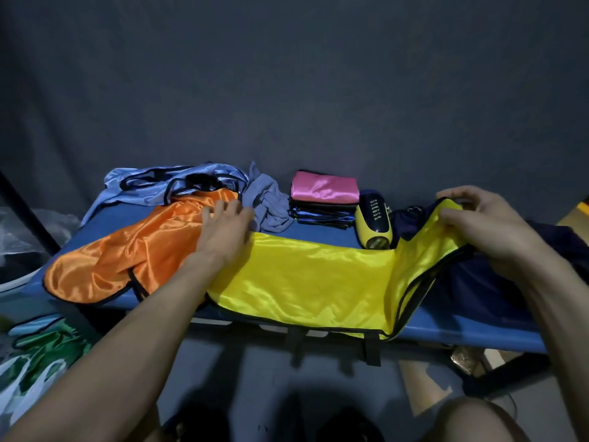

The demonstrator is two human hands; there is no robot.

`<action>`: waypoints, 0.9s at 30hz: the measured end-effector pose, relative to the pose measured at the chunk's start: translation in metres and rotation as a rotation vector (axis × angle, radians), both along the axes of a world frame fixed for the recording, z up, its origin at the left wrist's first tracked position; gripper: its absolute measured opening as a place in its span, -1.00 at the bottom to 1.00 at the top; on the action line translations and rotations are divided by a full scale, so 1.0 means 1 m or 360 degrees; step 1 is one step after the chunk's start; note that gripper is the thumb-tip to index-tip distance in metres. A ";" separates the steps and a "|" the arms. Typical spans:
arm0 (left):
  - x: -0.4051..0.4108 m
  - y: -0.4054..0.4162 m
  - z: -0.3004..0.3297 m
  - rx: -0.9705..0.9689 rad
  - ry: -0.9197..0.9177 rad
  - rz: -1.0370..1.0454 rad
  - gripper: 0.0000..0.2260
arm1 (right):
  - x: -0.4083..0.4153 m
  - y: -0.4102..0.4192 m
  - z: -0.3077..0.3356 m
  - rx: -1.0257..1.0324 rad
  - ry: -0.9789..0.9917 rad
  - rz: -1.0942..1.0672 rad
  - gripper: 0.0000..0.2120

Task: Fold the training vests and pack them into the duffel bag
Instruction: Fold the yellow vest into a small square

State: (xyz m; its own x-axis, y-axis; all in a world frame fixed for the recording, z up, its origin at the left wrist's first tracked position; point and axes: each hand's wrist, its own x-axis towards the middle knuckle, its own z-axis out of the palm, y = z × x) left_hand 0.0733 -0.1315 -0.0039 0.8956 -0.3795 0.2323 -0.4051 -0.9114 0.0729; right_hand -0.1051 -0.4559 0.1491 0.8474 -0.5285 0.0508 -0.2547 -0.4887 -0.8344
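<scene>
The yellow vest (pixel 306 275) is lying spread across the near edge of the blue table (pixel 462 330), its right end being lifted and turned over toward the middle. The right hand (pixel 487 228) is pinching that end by its black-trimmed edge, fingers and thumb closed on the cloth, apparently to carry it across for a fold. The left hand (pixel 223 231) is pressing down with fingers spread and flat at the vest's far-left corner, seemingly pinning the slippery fabric so it does not slide while the other end is moving. Beside that hand an orange vest (pixel 127 260) is lying unfolded, with a light blue vest (pixel 153 186) bunched behind it and a grey cloth (pixel 267 205) just beyond the fingertips. Farther back a stack of folded vests (pixel 322 199) topped in pink is sitting ready for packing. A yellow and navy ball (pixel 374 223) is resting near the dark duffel bag (pixel 497 282) at the right, partly hidden under the lifted cloth. Green fabric (pixel 47 349) is lying on the floor at the left.
</scene>
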 end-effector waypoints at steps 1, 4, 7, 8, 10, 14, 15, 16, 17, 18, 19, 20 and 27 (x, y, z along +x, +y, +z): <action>-0.007 -0.003 0.003 -0.0069 -0.0014 -0.0105 -0.62 | 0.003 0.009 -0.001 0.0001 0.0005 0.0044 -0.70; -0.031 -0.003 0.002 -0.0044 0.0278 -0.0474 -0.55 | 0.022 0.035 -0.010 -0.0109 0.0026 0.0163 -0.70; -0.038 0.021 0.001 0.0088 0.0300 -0.0440 -0.57 | 0.048 0.071 -0.020 -0.0244 0.0088 0.0272 -0.70; -0.038 0.033 0.004 0.0057 0.0250 -0.0378 -0.58 | 0.057 0.084 -0.024 -0.0259 0.0113 0.0321 -0.70; -0.037 0.056 0.004 0.0032 0.0268 -0.0295 -0.62 | 0.075 0.114 -0.031 -0.0306 0.0173 0.0432 -0.69; -0.039 0.079 -0.013 0.0085 0.0585 -0.0274 -0.50 | 0.106 0.177 -0.047 -0.0433 0.0264 0.0618 -0.72; -0.038 0.081 -0.018 0.0063 0.0586 -0.0284 -0.49 | 0.112 0.194 -0.054 -0.0481 0.0317 0.0662 -0.80; -0.038 0.083 -0.021 0.0033 0.0565 -0.0293 -0.48 | 0.116 0.210 -0.062 -0.0534 0.0379 0.0703 -0.88; -0.037 0.086 -0.024 0.0007 0.0553 -0.0301 -0.48 | 0.119 0.226 -0.070 -0.0566 0.0441 0.0737 -0.90; -0.035 0.088 -0.025 -0.0014 0.0562 -0.0303 -0.47 | 0.121 0.239 -0.077 -0.0584 0.0509 0.0769 -0.88; -0.034 0.090 -0.026 -0.0030 0.0586 -0.0301 -0.47 | 0.123 0.250 -0.085 -0.0588 0.0566 0.0797 -0.85; -0.032 0.093 -0.026 -0.0047 0.0613 -0.0301 -0.48 | 0.123 0.260 -0.090 -0.0584 0.0613 0.0816 -0.84; -0.021 0.108 -0.028 -0.0585 0.0922 -0.0246 -0.75 | 0.118 0.279 -0.109 0.0115 0.0786 0.0893 -0.45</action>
State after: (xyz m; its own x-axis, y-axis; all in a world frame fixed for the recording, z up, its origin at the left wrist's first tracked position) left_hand 0.0520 -0.0230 -0.0317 0.8560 -0.5009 -0.1283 -0.3308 -0.7212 0.6086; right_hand 0.0124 -0.1766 0.0405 0.9060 0.0021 -0.4233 -0.3362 -0.6040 -0.7226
